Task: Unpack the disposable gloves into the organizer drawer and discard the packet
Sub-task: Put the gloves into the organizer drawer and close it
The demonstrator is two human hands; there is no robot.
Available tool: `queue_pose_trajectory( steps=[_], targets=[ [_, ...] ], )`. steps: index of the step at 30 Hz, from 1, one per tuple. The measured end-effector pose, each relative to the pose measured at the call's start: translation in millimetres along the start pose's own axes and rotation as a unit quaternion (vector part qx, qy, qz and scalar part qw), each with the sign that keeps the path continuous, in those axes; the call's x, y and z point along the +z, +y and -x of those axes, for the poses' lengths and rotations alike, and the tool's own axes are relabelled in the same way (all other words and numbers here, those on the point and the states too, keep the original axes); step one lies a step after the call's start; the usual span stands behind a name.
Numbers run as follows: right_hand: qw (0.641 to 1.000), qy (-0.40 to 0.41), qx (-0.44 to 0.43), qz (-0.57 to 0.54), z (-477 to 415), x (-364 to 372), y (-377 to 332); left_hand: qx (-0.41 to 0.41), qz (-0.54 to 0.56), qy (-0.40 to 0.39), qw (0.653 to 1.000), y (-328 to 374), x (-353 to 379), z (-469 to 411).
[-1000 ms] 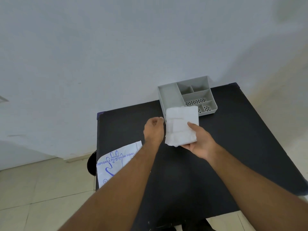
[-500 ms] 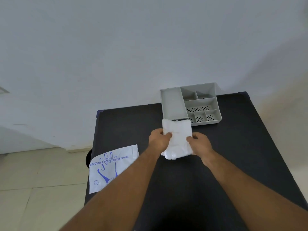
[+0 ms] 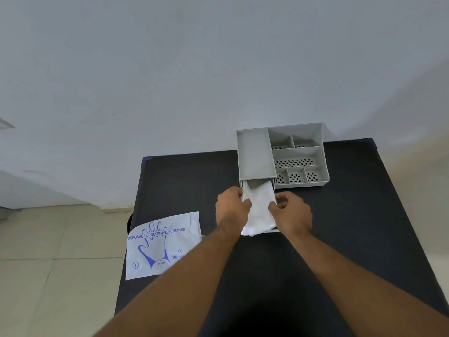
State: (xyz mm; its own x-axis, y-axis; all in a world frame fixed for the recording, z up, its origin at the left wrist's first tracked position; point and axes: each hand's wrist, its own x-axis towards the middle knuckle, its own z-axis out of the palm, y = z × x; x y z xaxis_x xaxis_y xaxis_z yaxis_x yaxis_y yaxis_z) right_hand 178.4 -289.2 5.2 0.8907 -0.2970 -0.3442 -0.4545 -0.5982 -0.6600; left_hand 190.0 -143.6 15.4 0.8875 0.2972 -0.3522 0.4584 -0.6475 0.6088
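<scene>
A white stack of disposable gloves (image 3: 258, 205) lies in the pulled-out drawer (image 3: 274, 230) at the front of the grey organizer (image 3: 255, 156). The stack's far end reaches under the organizer's left compartment. My left hand (image 3: 232, 207) grips the stack's left edge and my right hand (image 3: 290, 212) grips its right edge. The empty white packet (image 3: 161, 244), printed with a blue glove outline, lies flat on the table's left edge and hangs partly over it.
The black table (image 3: 340, 239) stands against a pale wall. The organizer has several small perforated compartments (image 3: 295, 162) on its right side. Tiled floor (image 3: 48, 263) lies to the left, with a dark round object (image 3: 129, 223) just under the table edge.
My hands have moved forward and down with the glove stack, from held above the table to lying in the open drawer. The left hand, shut beside it a second ago, now grips it.
</scene>
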Motion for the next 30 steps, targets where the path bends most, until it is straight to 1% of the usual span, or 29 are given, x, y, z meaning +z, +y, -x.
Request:
queue_pose_trajectory(
  steps=[5, 11, 15, 20, 23, 26, 28, 30],
  targets=[
    [1.000, 0.021, -0.013, 0.010, -1.7, 2.8, -0.7, 0.009, 0.030, 0.005, 0.999, 4.4, 5.4, 1.0],
    [0.999, 0.037, -0.003, -0.002, -2.3, 7.4, -2.1, 0.016, 0.022, -0.006, 1.000, 1.6, 5.5, 7.3],
    [0.999, 0.045, 0.005, -0.019, -3.5, 8.5, -2.1, -0.019, 0.080, -0.009, 0.997, -0.3, 3.3, 5.5],
    [0.999, 0.046, -0.004, -0.019, -2.0, 8.3, -0.9, -0.102, 0.156, 0.002, 0.982, -0.1, 2.2, 0.8],
    [0.999, 0.046, 0.001, -0.020, -0.5, 7.4, 0.7, -0.146, 0.138, -0.024, 0.979, -2.2, 1.5, 0.0],
    [0.998, 0.045, 0.016, -0.030, 0.6, 6.4, 0.4, -0.162, 0.090, -0.068, 0.980, -7.5, 2.3, 1.4],
    [0.998, 0.043, 0.025, -0.045, 1.0, 5.8, -0.9, -0.157, 0.078, -0.064, 0.982, -10.8, 3.3, 1.5],
    [0.997, 0.043, 0.036, -0.057, 1.5, 4.7, -2.2, -0.155, 0.090, -0.054, 0.982, -11.0, 3.5, 1.3]
  ],
)
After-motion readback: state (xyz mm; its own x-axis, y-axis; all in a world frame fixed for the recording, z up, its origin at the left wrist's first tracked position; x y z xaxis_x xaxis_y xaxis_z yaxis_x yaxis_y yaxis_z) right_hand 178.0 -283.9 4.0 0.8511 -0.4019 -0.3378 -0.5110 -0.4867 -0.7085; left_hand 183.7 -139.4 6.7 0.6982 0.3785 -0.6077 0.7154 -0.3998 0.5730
